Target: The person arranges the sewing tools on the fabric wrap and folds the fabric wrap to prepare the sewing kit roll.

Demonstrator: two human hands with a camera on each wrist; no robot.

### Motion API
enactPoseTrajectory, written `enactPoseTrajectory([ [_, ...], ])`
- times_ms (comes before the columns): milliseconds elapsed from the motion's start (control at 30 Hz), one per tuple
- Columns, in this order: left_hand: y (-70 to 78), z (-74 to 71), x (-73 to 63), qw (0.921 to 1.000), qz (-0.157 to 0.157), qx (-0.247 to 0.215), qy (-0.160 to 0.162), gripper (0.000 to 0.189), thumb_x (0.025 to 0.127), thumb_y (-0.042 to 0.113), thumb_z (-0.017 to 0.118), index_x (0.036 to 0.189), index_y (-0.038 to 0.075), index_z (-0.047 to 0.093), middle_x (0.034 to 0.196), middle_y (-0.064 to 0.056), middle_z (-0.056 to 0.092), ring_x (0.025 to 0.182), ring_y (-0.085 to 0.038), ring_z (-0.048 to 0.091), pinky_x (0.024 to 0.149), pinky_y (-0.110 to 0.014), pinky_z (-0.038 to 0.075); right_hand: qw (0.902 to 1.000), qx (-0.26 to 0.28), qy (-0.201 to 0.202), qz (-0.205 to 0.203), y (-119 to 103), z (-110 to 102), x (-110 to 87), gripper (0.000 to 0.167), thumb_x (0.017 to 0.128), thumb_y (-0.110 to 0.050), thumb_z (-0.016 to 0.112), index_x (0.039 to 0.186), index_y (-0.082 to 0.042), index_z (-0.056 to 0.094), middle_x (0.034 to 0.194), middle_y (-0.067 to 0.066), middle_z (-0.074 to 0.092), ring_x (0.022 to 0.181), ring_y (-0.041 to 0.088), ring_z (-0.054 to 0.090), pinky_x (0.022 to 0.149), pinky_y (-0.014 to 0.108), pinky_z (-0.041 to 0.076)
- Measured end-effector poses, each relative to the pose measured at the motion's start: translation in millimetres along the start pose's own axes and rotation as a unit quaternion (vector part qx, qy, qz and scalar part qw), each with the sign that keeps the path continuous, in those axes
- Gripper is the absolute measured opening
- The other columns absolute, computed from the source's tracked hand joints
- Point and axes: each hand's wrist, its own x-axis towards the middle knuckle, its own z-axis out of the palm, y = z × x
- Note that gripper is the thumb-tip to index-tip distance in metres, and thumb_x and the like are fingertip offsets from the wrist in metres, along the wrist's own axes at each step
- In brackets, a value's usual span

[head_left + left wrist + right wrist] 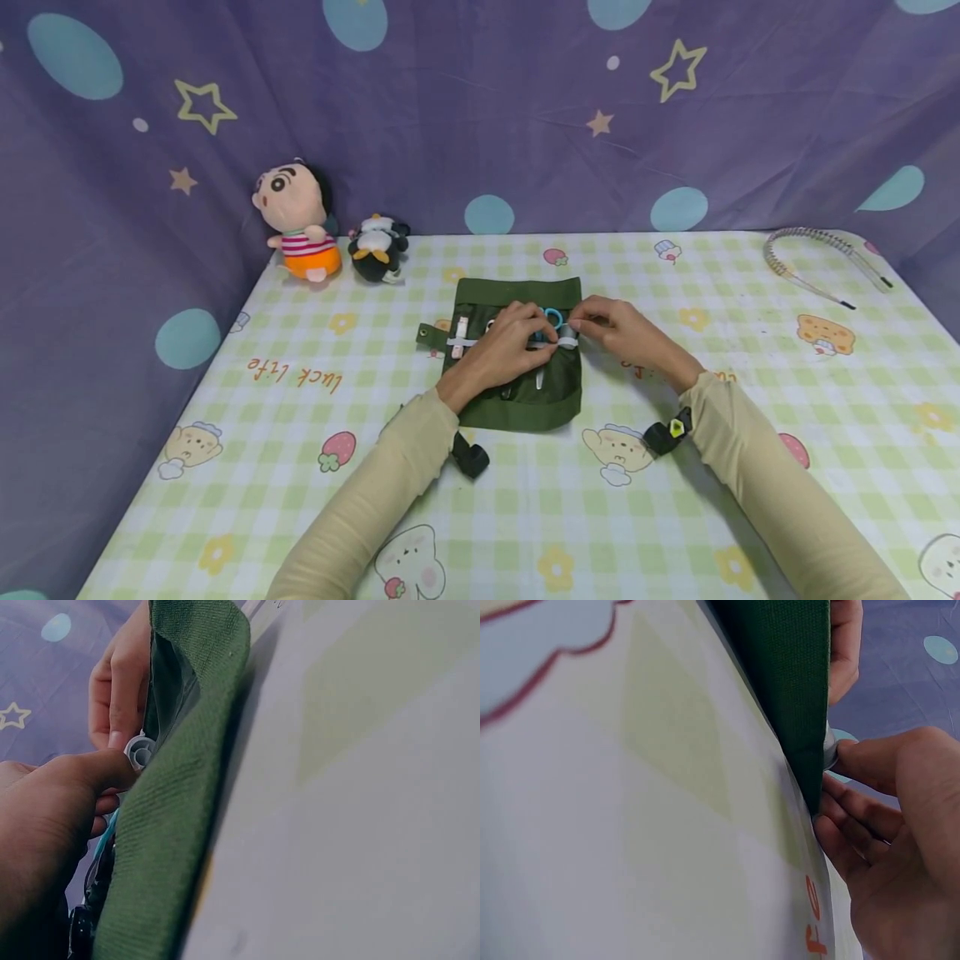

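A dark green fabric tool roll (517, 414) lies spread flat on the table. A white elastic band (468, 342) runs across it over several small tools. Among them are a pale pink-and-white stick (460, 337), blue-handled scissors (554, 317) and, at the right edge, a small grey cylinder (567, 333). My left hand (517, 342) reaches over the roll and pinches the band beside the cylinder; it covers the middle tools. With thumb and fingers my right hand (615, 329) grips the cylinder at the roll's right edge. The cylinder's round, ringed end (140, 752) shows between both hands.
A snap tab (430, 335) sticks out from the roll's left side. Two plush toys, a striped-shirt doll (302, 221) and a penguin (377, 250), sit at the back left. A braided headband (810, 242) lies at the back right. A purple curtain (480, 125) hangs behind the table.
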Motion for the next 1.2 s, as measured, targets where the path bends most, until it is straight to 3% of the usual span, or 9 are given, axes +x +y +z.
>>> enactPoseTrajectory([
  [367, 0.5, -0.6, -1.4, 1.0000, -0.003, -0.004, -0.005, 0.009, 0.101, 0.015, 0.071, 0.106, 0.010, 0.076, 0.113, -0.006, 0.061, 0.104, -0.025, 0.052, 0.096, -0.041, 0.041, 0.9998, 0.003, -0.007, -0.016, 0.1, 0.3, 0.0, 0.019, 0.107, -0.006, 0.057, 0.105, -0.003, 0.075, 0.113, 0.011, 0.066, 0.090, 0.024, 0.057, 0.076, 0.036, 0.047],
  [1200, 2.7, -1.6, -0.8, 0.9997, -0.012, -0.009, -0.017, 0.009, 0.101, 0.017, 0.071, 0.105, 0.011, 0.075, 0.113, -0.005, 0.060, 0.104, -0.024, 0.051, 0.095, -0.041, 0.040, 0.9997, 0.020, -0.009, -0.010, 1.8, 1.3, -1.4, 0.020, 0.107, -0.008, 0.057, 0.110, -0.001, 0.075, 0.121, 0.015, 0.064, 0.104, 0.026, 0.061, 0.083, 0.034, 0.051],
])
